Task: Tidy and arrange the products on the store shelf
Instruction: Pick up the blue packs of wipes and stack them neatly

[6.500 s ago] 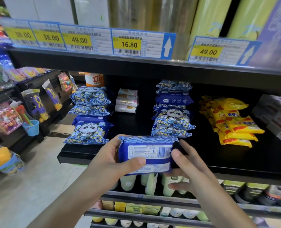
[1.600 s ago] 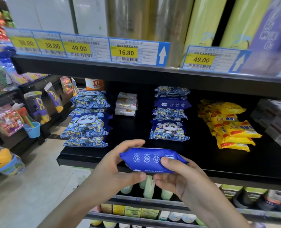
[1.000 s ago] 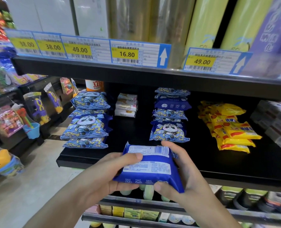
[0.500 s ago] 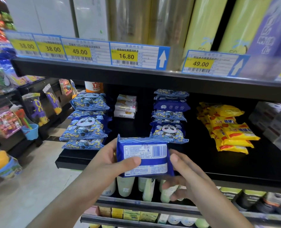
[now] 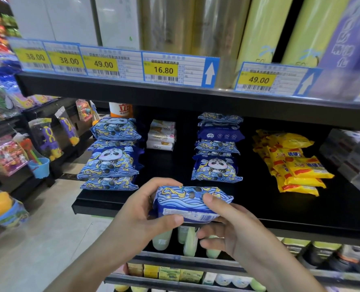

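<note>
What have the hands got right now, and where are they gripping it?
Both hold one blue panda-print wipes pack: the left hand grips its left end, the right hand its right end, thumb on top.

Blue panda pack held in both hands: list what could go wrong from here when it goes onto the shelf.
1. The blue panda pack is gripped by left hand and right hand over the black shelf front edge; released early, it could drop.
2. The right stack is uneven, one plain blue pack in it; adding more may make it slide.
</note>
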Motion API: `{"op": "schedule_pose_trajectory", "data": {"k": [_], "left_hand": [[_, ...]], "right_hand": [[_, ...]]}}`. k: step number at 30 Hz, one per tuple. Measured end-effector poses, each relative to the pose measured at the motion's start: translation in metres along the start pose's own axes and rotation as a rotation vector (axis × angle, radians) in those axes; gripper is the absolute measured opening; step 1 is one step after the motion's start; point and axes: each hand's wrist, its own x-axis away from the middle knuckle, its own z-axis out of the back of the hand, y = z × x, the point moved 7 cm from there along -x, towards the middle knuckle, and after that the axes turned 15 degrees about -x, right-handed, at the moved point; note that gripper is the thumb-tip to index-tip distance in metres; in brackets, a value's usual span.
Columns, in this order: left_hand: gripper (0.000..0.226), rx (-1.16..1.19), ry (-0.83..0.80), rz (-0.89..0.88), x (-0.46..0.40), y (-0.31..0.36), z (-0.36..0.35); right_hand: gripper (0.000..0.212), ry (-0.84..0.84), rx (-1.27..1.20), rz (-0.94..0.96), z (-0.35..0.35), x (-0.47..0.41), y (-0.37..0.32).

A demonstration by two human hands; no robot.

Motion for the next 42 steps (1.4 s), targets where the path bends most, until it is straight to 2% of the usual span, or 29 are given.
{"op": "schedule_pose_trajectory", "data": {"k": [5,12,15,18,20,22,26,28,31,33,36,42], "left_hand": [[0.058,-0.131,-0.032,-0.018,0.002,0.001,-0.001],[0.066,-0.218,-0.168,-0.013,0.001,0.021,0.014],[0.077,-0.422,-0.173,-0.004,-0.002,0.028,0.025],[0.091,-0.764,-0.161,-0.053,-0.006,0.037,0.033],[0.094,-0.953,-0.155,-0.087,-0.007,0.041,0.037],[0.091,-1.046,-0.137,-0.121,-0.006,0.044,0.042],[0.078,-1.136,-0.038,-0.188,-0.006,0.051,0.063],[0.078,-1.176,0.023,-0.198,-0.009,0.054,0.083],[0.081,-1.203,0.120,-0.184,-0.015,0.056,0.123],[0.079,-1.197,0.150,-0.178,-0.022,0.056,0.147],[0.074,-1.193,0.158,-0.132,-0.039,0.050,0.172],[0.056,-1.181,0.068,-0.089,-0.063,0.023,0.191]], "right_hand": [[0.068,0.023,-0.079,0.064,0.002,0.001,-0.002],[0.060,-0.071,0.123,0.237,-0.006,0.001,-0.009],[0.069,-0.143,0.193,0.306,-0.018,0.001,-0.011],[0.072,-0.190,0.269,0.358,-0.030,-0.002,-0.012],[0.074,-0.219,0.306,0.380,-0.038,-0.005,-0.010],[0.076,-0.245,0.341,0.401,-0.045,-0.011,-0.008],[0.088,-0.286,0.409,0.469,-0.056,-0.022,-0.004],[0.092,-0.253,0.522,0.545,-0.054,-0.029,-0.004],[0.078,-0.119,0.793,0.692,-0.041,-0.042,-0.007],[0.066,-0.062,0.878,0.734,-0.035,-0.051,-0.003],[0.054,-0.025,0.927,0.778,-0.032,-0.060,0.007],[0.048,-0.028,0.884,0.812,-0.022,-0.062,0.007]]}}
